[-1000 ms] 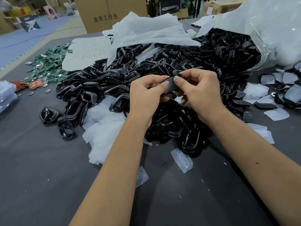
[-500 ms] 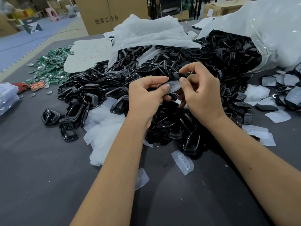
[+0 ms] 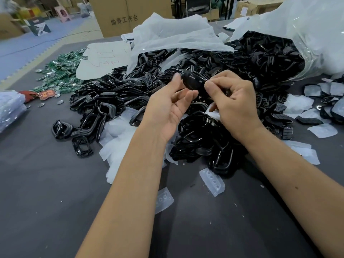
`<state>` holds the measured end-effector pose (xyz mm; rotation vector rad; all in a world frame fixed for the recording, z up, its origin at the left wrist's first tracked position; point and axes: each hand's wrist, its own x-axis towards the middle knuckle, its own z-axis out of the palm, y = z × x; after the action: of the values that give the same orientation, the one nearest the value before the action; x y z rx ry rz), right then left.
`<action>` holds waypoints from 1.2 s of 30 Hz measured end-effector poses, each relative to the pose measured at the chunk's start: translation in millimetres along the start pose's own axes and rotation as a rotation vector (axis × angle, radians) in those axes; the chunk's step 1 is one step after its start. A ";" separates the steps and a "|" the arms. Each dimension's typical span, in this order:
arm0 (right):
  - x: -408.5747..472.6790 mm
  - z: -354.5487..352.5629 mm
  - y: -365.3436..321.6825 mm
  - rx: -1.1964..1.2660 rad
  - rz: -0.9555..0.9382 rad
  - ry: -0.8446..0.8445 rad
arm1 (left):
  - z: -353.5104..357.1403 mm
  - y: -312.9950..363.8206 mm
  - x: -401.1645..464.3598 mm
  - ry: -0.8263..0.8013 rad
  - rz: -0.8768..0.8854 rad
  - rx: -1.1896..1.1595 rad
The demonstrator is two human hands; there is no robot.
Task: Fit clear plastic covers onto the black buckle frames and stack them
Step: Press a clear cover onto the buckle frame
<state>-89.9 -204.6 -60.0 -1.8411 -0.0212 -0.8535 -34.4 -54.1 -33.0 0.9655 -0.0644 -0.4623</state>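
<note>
Since 0.5 s ago the left hand (image 3: 168,107) has opened, fingers relaxed; the right hand (image 3: 232,101) pinches the black buckle frame (image 3: 192,81), apparently covered, above the pile (image 3: 195,138). The carton (image 3: 128,15) reads 曲奇工作台.

Cardboard box (image 3: 119,17) at back: printed "曲奇工作台"; red scrawl on white sheet (image 3: 104,56) unreadable

Buckle frames (image 3: 115,97) heaped mid-table: black plastic, glossy, smooth, catching highlights. Clear covers (image 3: 212,180) near the front edge: translucent, milky plastic with moulded dimples. Table (image 3: 46,202) surface: dark grey, matt, cloth-like. Bag (image 3: 316,40) at the far right corner: thin clear film, shiny, creased. Carton (image 3: 119,17) beyond the far edge: brown cardboard, matt.
</note>
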 end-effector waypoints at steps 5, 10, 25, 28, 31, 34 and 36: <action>-1.3 3.6 -5.8 0.356 0.354 -0.066 | -0.3 -7.3 1.8 0.028 0.061 0.144; -0.9 3.7 -4.9 0.612 0.517 -0.084 | 4.9 -9.1 3.3 0.072 0.116 0.193; 5.5 -3.0 4.9 0.889 0.582 -0.111 | 5.6 -12.8 3.8 0.001 0.068 0.106; 5.2 -5.4 5.7 0.902 0.551 -0.146 | 4.5 -11.9 4.2 -0.033 0.063 0.109; 7.4 -9.9 4.1 0.788 0.471 -0.158 | 3.0 -10.5 3.4 -0.040 0.125 0.183; 11.9 -20.0 0.4 0.498 0.301 -0.177 | 2.5 -10.9 1.9 -0.028 0.222 0.242; 14.1 -25.0 -3.9 0.301 0.193 -0.242 | 0.9 -11.5 0.2 -0.040 0.286 0.332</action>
<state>-94.4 -228.5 -44.3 -1.6217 -0.1167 -0.4619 -38.5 -60.4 -41.7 1.2503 -0.3194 -0.2090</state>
